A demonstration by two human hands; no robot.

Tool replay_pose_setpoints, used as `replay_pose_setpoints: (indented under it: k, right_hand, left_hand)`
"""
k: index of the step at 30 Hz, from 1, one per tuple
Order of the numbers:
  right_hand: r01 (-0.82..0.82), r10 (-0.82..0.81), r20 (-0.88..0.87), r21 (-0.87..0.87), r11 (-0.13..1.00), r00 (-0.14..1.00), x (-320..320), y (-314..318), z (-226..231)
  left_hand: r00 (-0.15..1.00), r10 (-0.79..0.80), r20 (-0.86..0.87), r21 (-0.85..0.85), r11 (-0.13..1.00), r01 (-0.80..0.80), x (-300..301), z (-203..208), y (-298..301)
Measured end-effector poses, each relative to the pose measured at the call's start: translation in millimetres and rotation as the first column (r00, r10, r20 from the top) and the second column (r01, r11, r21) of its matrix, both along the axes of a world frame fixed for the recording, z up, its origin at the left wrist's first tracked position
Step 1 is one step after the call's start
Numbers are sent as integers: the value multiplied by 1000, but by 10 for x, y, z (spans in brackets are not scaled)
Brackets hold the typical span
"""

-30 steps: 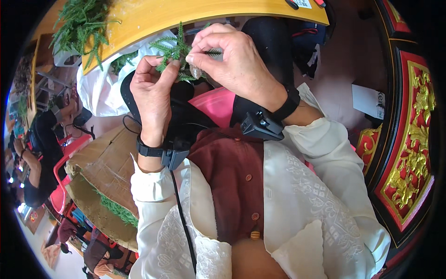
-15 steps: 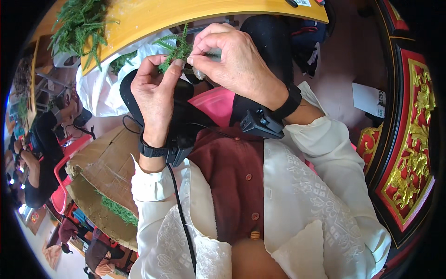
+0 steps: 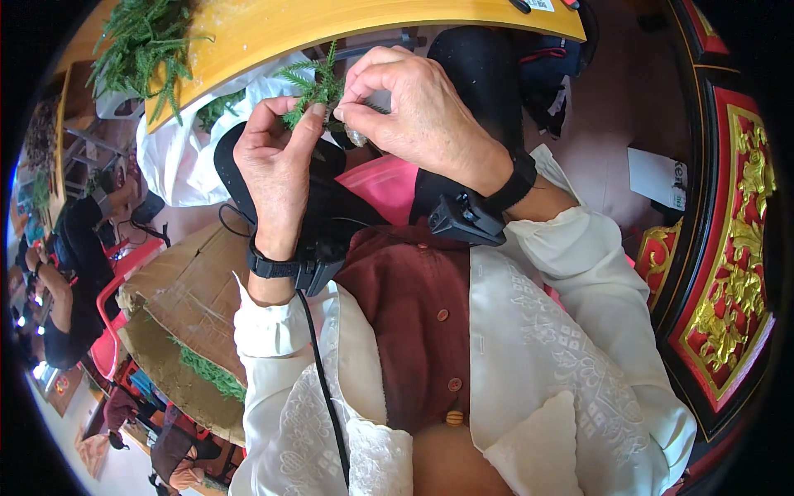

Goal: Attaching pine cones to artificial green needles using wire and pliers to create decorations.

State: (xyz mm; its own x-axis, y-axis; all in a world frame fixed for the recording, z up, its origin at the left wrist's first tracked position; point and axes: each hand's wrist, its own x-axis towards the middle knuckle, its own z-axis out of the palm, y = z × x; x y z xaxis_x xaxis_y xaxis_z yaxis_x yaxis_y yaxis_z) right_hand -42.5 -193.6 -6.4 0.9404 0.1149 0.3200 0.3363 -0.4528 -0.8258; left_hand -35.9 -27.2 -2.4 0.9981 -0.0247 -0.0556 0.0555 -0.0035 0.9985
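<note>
Above my lap, just below the table edge, both hands meet at a small green conifer-like sprig (image 3: 321, 87). My left hand (image 3: 279, 157) pinches the sprig's base between thumb and forefinger. My right hand (image 3: 413, 112) is closed beside it, thumb and forefinger pressed together at the sprig's right side. What those fingertips pinch is too small to make out. Under the right palm shows a small, shiny, silvery-clear thing (image 3: 356, 137), partly hidden by the hand. Both wrists carry black straps with small devices.
A yellow table (image 3: 347, 25) curves across the far side, with a pile of green sprigs (image 3: 149, 50) at its left. Below hangs a white plastic bag (image 3: 178, 161). A cardboard box (image 3: 186, 289) with greenery stands at left. A carved red-gold panel (image 3: 728, 248) is at right. People work at far left.
Both hands keep almost the same place at the sprig. My right fingers have shifted very slightly, and the silvery thing under them sits a little differently.
</note>
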Motion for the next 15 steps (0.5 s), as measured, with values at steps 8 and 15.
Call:
replay_pose_setpoints:
  k: [8, 15]
  right_hand:
    - [28, -28, -32, -12, 1000, 999, -11, -14, 0]
    - [63, -64, -14, -16, 998, 998, 1, -19, 8]
  left_hand:
    - [1000, -24, 17, 50, 998, 23, -40, -1, -12]
    - [991, -111, 76, 172, 980, 97, -93, 64, -50]
